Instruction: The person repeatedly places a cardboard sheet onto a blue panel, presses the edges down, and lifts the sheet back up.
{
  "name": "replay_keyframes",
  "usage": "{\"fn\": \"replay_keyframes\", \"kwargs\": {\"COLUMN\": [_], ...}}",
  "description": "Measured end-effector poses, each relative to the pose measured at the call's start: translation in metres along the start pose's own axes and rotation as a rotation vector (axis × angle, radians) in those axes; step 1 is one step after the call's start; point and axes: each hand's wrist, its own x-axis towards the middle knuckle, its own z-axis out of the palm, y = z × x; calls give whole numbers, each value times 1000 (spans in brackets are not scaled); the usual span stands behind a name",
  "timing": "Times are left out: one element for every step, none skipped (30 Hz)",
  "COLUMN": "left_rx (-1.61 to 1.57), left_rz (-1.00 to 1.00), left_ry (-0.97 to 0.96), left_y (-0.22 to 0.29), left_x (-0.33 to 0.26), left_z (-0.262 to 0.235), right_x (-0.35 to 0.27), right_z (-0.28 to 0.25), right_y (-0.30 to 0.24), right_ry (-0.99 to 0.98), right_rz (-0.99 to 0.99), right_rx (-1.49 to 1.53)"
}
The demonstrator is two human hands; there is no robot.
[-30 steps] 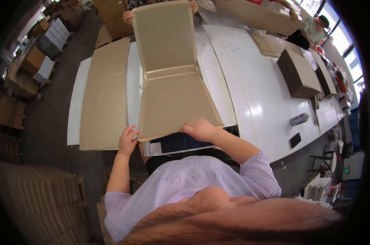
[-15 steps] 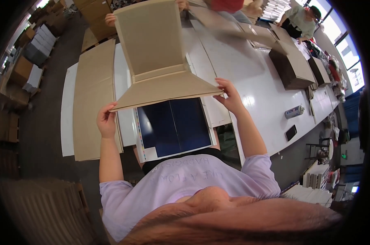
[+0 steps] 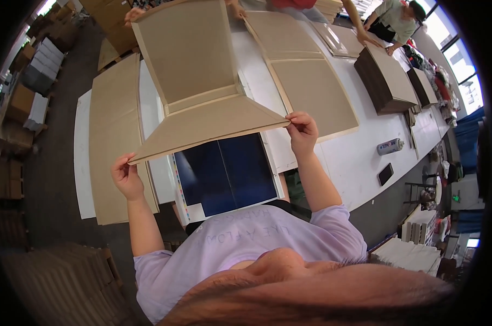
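A large folded greyboard panel (image 3: pixel 202 126) is held up over the table, creased across its middle with a lighter hinge strip. My left hand (image 3: pixel 127 176) pinches its near left corner between thumb and fingers. At the near right corner my right hand (image 3: pixel 302 133) grips the edge the same way. Other people's hands are at the far end, one of them (image 3: pixel 133 16) at the panel's far left corner. Below the raised near edge lies a dark blue printed sheet (image 3: pixel 229 174) with white margins, partly hidden by the panel.
A second creased board (image 3: pixel 316 95) lies on the white table (image 3: pixel 344 179) to the right. Beyond it stand stacked boards (image 3: pixel 384 81), a spray can (image 3: pixel 390 146) and a phone (image 3: pixel 385 174). Brown cardboard sheets (image 3: pixel 113 136) lie at left. A co-worker (image 3: pixel 395 24) stands far right.
The held panel and both my hands have shifted left, the left hand also lower. The board that was a moving blur at right now lies on the table.
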Motion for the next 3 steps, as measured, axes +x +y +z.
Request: {"fn": "replay_keyframes", "kwargs": {"left_rx": [-2,-4,-3], "left_rz": [11,22,21], "left_ry": [14,29,31], "left_y": [0,0,-1], "left_x": [0,0,0], "left_z": [0,0,0], "right_x": [0,0,1], "right_z": [1,1,1], "right_y": [2,3,4], "right_ry": [17,15,15], "right_rz": [-32,-30,-17], "right_rx": [35,34,5]}}
